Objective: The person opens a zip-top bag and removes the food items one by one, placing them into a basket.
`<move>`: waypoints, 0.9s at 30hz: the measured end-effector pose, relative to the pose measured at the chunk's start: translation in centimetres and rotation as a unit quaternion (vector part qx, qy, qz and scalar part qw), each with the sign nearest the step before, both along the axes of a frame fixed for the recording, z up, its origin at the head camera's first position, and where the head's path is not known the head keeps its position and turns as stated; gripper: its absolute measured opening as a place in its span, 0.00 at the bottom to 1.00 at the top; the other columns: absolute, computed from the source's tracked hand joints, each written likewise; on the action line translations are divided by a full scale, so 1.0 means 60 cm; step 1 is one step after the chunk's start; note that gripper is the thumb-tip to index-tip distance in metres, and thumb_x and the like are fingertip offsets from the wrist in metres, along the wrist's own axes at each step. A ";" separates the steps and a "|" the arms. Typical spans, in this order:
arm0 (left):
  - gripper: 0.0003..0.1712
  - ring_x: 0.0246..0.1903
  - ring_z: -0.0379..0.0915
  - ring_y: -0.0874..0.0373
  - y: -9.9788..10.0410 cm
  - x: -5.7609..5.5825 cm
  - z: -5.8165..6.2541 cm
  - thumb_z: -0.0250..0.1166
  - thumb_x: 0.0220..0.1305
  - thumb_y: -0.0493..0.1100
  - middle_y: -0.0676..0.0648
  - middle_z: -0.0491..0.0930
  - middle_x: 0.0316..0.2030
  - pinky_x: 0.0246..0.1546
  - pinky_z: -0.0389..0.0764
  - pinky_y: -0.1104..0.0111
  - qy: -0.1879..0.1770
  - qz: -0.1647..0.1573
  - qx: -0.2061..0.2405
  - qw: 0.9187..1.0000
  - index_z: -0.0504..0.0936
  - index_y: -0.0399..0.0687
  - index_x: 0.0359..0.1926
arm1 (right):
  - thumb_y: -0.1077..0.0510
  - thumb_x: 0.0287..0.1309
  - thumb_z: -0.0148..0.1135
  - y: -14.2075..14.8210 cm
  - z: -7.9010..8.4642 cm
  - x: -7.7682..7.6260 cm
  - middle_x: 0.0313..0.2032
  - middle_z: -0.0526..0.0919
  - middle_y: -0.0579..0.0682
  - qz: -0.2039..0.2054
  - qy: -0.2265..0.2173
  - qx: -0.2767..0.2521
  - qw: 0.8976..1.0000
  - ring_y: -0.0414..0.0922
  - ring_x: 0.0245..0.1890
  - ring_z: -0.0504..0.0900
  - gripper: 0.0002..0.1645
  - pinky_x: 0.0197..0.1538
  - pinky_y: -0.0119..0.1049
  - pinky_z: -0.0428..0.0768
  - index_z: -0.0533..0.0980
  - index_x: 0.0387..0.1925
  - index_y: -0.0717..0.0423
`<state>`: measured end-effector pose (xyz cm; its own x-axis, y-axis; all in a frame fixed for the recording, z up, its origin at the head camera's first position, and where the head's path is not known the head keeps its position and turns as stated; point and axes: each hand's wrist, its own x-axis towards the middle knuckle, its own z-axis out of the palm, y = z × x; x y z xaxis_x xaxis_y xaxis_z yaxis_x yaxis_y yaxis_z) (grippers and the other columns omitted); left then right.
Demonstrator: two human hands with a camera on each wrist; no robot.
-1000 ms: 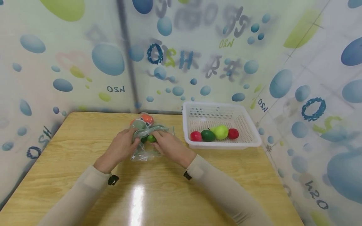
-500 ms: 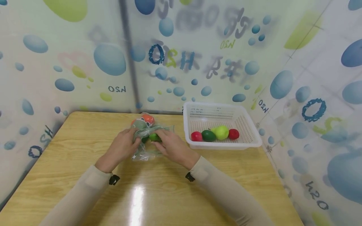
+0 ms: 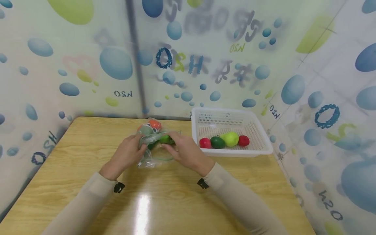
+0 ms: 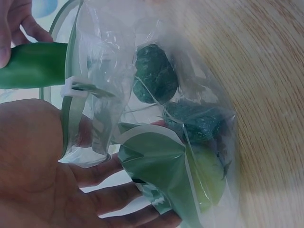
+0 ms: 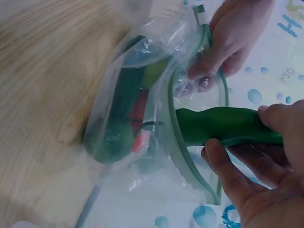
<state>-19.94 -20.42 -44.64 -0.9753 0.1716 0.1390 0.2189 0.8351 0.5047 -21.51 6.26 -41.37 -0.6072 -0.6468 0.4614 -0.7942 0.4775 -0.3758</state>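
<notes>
A clear zip bag (image 5: 142, 99) with a green zip edge lies on the table, its mouth held apart. My left hand (image 3: 127, 151) grips the bag at its mouth, thumb on the rim in the right wrist view. My right hand (image 3: 188, 148) holds a long green pepper (image 5: 228, 124) between thumb and fingers. One end of the pepper sits inside the bag's mouth, the other in my palm. Through the film show dark green broccoli-like pieces (image 4: 154, 73), a yellow-green round item (image 4: 205, 175) and a long dark green vegetable (image 5: 126, 95). Orange-red items (image 3: 154, 124) show at the bag's far end.
A white perforated basket (image 3: 235, 151) stands right of the bag near the back wall. In it lie a red fruit (image 3: 205, 143), a dark green avocado-like item (image 3: 217, 142), a light green pear (image 3: 231, 139) and another red fruit (image 3: 243, 141).
My right hand has moved to the right, drawing the green pepper along, so more of it shows at the bag's mouth. My left hand stays at the bag.
</notes>
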 end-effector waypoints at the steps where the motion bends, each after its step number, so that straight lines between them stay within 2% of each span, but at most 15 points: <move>1: 0.27 0.42 0.84 0.44 0.000 0.000 0.000 0.61 0.85 0.40 0.22 0.88 0.59 0.44 0.88 0.47 -0.001 0.000 0.000 1.000 0.79 0.25 0.75 | 0.55 0.82 0.74 0.001 0.002 0.000 0.47 0.92 0.52 0.001 0.001 -0.006 1.000 0.45 0.45 0.93 0.15 0.51 0.38 0.94 0.82 0.58 0.60; 8: 0.27 0.40 0.83 0.45 -0.003 -0.006 0.001 0.60 0.85 0.40 0.22 0.88 0.59 0.43 0.87 0.48 0.000 0.002 -0.004 1.000 0.79 0.25 0.74 | 0.56 0.81 0.75 0.014 0.019 -0.002 0.52 0.95 0.53 0.003 -0.008 -0.030 1.000 0.47 0.54 0.98 0.15 0.58 0.37 0.95 0.83 0.59 0.59; 14: 0.26 0.39 0.81 0.47 -0.003 -0.005 0.003 0.60 0.85 0.40 0.25 0.89 0.57 0.41 0.85 0.52 -0.010 0.005 0.003 1.000 0.80 0.26 0.72 | 0.58 0.81 0.74 0.030 0.032 0.000 0.54 0.94 0.55 0.009 -0.024 -0.045 0.999 0.50 0.57 0.97 0.16 0.59 0.43 0.95 0.83 0.62 0.61; 21: 0.26 0.37 0.79 0.48 -0.003 -0.001 0.004 0.60 0.85 0.40 0.26 0.88 0.58 0.38 0.82 0.56 -0.022 0.005 0.005 1.000 0.79 0.27 0.73 | 0.61 0.80 0.75 0.055 0.051 -0.003 0.52 0.94 0.54 0.003 0.010 -0.057 0.998 0.49 0.55 0.97 0.13 0.58 0.38 0.95 0.83 0.59 0.60; 27: 0.22 0.35 0.77 0.50 -0.001 -0.001 0.006 0.60 0.85 0.40 0.31 0.88 0.51 0.33 0.77 0.61 -0.024 0.004 0.008 1.000 0.81 0.28 0.68 | 0.61 0.81 0.73 0.082 0.065 -0.021 0.49 0.95 0.56 -0.010 0.014 -0.079 0.997 0.51 0.53 0.98 0.13 0.54 0.41 0.96 0.84 0.59 0.63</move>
<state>-19.98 -20.50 -44.26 -0.9821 0.1629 0.0948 0.1883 0.8282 0.5278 -22.78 11.20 -37.44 -0.6047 -0.5530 0.5731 -0.7964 0.4292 -0.4261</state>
